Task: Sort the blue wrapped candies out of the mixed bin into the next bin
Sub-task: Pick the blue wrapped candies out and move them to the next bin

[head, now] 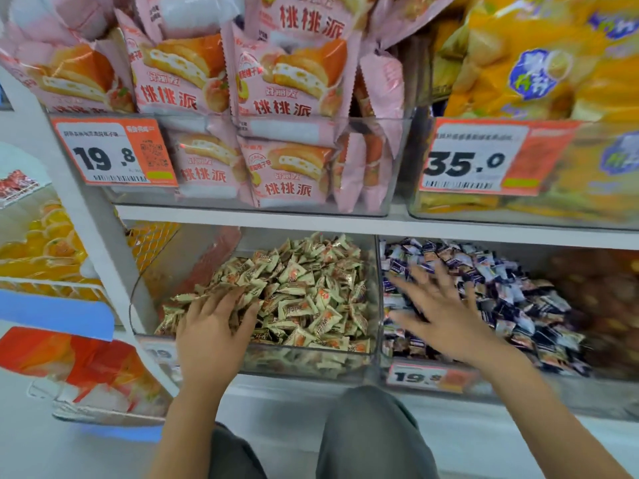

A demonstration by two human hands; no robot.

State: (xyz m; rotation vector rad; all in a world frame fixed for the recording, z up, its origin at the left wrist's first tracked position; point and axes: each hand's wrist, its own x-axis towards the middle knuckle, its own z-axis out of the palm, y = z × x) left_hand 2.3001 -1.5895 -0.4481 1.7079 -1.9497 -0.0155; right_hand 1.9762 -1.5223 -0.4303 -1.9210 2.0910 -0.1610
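Digging with left hand (211,326), grip hidden, near front edge of beige bin (304,350); right hand (439,319) spread over blue bin (484,371); feel slowly for blue wrappers.

price tags (114,152): 19.8, 35.0; pink packs (283,81): 桃桃派.

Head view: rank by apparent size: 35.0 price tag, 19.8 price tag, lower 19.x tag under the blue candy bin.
1. 35.0 tag, largest.
2. 19.8 tag, somewhat smaller; both sit on the upper shelf, so the comparison is fair.
3. Lower tag, clearly smallest, partly blurred.
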